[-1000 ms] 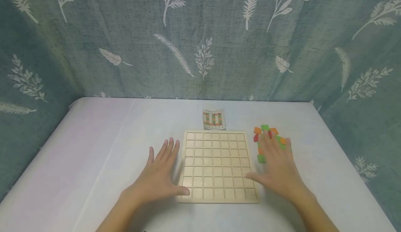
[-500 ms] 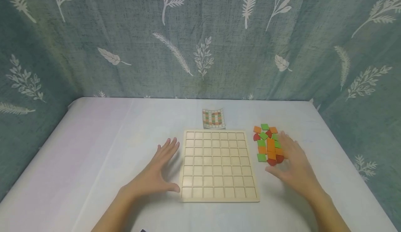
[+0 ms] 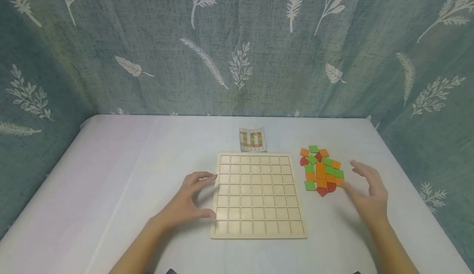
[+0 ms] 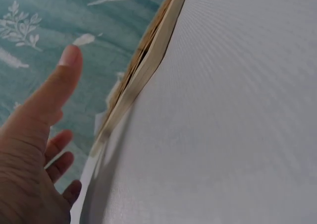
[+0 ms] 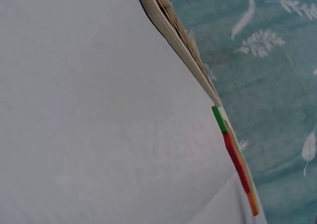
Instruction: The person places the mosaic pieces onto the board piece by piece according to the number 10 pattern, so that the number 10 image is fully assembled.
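A pale wooden grid board (image 3: 258, 196) lies flat in the middle of the table. My left hand (image 3: 189, 202) is at its left edge, thumb and fingers spread apart with nothing between them. In the left wrist view, the thumb (image 4: 57, 83) appears clear of the board's side (image 4: 141, 75). To the right of the board lies a cluster of flat green, orange and red tiles (image 3: 320, 171), squares and rounded or pointed pieces. My right hand (image 3: 370, 191) is at the cluster's right side, its thumb tip by an orange tile; contact cannot be told. The right wrist view does not show this hand.
A small pattern card (image 3: 253, 139) with a coloured grid stands or lies just behind the board. The white table (image 3: 166, 142) reaches back to a grey-green leaf-print curtain (image 3: 237, 60), which also borders both sides.
My right hand has moved rightward off the tiles, uncovering them. My left hand has drawn back from over the board's lower-left corner to its left edge, with fingers more bent.
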`<state>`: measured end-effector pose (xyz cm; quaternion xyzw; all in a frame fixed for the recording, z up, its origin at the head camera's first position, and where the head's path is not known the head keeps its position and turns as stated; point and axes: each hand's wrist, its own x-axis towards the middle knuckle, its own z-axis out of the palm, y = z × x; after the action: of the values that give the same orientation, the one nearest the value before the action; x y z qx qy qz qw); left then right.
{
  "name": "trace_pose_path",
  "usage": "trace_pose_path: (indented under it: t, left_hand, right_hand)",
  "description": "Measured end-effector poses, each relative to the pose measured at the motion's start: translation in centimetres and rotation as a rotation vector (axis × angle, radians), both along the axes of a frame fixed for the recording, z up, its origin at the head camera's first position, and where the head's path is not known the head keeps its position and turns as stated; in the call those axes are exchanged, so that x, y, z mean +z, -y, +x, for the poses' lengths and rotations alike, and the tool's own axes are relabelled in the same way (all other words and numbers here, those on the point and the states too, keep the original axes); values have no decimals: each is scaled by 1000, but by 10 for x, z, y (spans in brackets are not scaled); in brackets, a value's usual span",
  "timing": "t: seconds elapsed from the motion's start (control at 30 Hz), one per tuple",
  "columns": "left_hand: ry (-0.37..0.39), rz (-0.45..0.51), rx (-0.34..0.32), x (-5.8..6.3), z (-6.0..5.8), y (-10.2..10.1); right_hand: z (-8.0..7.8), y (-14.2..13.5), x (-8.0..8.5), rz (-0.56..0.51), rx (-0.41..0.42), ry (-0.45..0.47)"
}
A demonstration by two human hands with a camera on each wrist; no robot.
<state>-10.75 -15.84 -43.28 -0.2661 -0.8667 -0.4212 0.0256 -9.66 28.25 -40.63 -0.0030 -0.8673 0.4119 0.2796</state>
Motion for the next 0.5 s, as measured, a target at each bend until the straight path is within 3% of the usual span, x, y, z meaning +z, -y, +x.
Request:
trace_pose_path:
  t: [0.13, 0.33, 0.5]
  left_hand:
    - [9, -22, 36, -1, -7, -3]
    - [-16, -48, 62, -8, -12, -4]
    - [-103, -82, 58, -15, -12, -2]
  right_hand:
    - [-3, -8, -7, -99, -63, 0]
    - [-6, -17, -14, -41, -61, -150]
    - [-7, -22, -20, -16, -75, -32]
